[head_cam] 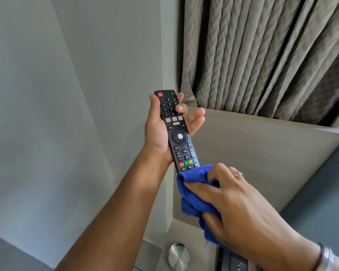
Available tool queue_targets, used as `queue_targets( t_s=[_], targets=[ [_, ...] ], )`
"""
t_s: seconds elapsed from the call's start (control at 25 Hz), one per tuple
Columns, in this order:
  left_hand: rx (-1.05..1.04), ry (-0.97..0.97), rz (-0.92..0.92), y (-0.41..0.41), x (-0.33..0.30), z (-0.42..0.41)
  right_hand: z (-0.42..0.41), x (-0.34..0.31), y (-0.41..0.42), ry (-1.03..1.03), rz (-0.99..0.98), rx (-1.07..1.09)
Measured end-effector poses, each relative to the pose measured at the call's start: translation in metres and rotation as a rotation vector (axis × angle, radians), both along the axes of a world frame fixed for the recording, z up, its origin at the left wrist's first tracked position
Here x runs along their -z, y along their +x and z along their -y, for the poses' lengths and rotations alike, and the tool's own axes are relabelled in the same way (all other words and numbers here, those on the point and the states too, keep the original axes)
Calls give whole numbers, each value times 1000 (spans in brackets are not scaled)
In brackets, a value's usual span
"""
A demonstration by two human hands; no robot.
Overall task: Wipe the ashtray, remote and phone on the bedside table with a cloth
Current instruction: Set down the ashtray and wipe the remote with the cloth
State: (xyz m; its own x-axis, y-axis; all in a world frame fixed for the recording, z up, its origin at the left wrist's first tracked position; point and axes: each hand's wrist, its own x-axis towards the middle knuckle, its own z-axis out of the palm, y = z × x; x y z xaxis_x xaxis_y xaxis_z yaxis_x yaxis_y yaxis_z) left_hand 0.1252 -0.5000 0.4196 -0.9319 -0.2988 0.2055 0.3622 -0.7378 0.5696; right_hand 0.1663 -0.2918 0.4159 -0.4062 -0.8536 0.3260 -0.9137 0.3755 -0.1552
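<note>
A black remote [179, 136] with coloured buttons is held upright in the air, buttons facing me. My left hand [159, 132] grips its upper half from the left, thumb along the edge and fingers curled behind. My right hand [237, 198] is closed on a bunched blue cloth [194, 194], which is pressed over the remote's lower end and hides it. A round brushed-metal ashtray [178, 256] sits below on the bedside table. A dark phone [233, 261] shows partly at the bottom, behind my right wrist.
A grey wall fills the left side. Brown pleated curtains [262, 55] hang at the top right above a taupe headboard panel [262, 153]. The bedside table [151, 249] lies low in the frame, under my arms.
</note>
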Motion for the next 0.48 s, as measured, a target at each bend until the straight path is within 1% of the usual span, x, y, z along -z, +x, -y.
queue_targets(
  t_s=[0.12, 0.2, 0.28, 0.4, 0.48],
  targets=[
    [39, 20, -2, 2, 7, 6, -11, 5, -24, 72, -8, 134],
    [72, 22, 22, 3, 13, 7, -19, -2, -37, 44, -29, 174],
    [80, -28, 61, 2, 18, 2, -16, -21, -42, -75, -32, 159],
    [79, -99, 110, 0, 26, -11, 8, -63, -51, -293, -106, 146],
    [104, -108, 78, -1, 28, -19, 33, -80, -55, -345, -140, 145]
  ],
)
